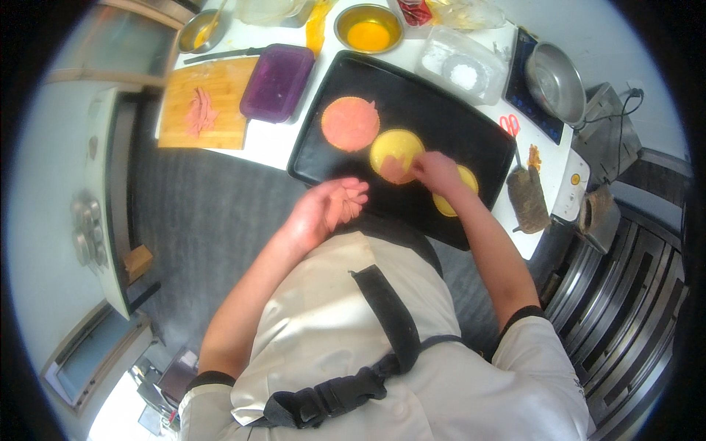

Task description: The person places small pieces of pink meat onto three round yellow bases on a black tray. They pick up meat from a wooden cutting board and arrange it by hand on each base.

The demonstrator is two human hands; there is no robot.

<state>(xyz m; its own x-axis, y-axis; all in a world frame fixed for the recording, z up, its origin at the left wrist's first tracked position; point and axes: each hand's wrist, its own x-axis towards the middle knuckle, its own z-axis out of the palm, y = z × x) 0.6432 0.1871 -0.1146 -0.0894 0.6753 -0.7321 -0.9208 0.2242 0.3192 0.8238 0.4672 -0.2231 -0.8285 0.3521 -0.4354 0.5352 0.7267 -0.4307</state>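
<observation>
A black baking tray [441, 95] carries three round crusts with crimped edges. Pink ham slices cover the left crust [351, 125]. On the yellow middle crust [393, 142] lie a few pieces of ham [395, 170], and the fingertips of my right hand [438, 173] are pinched at their edge. Part of the third yellow crust [465, 180] is hidden under my right wrist. Palm up by the tray's near edge, my left hand [312, 212] is cupped around several ham slices [343, 206].
Left of the tray are a purple lidded container [277, 82] and a wooden cutting board [217, 81] with more ham. Behind it stand a metal bowl [369, 29] of yellow liquid and a clear tub [462, 66] of white powder. A steel pan [555, 81] rests at the right.
</observation>
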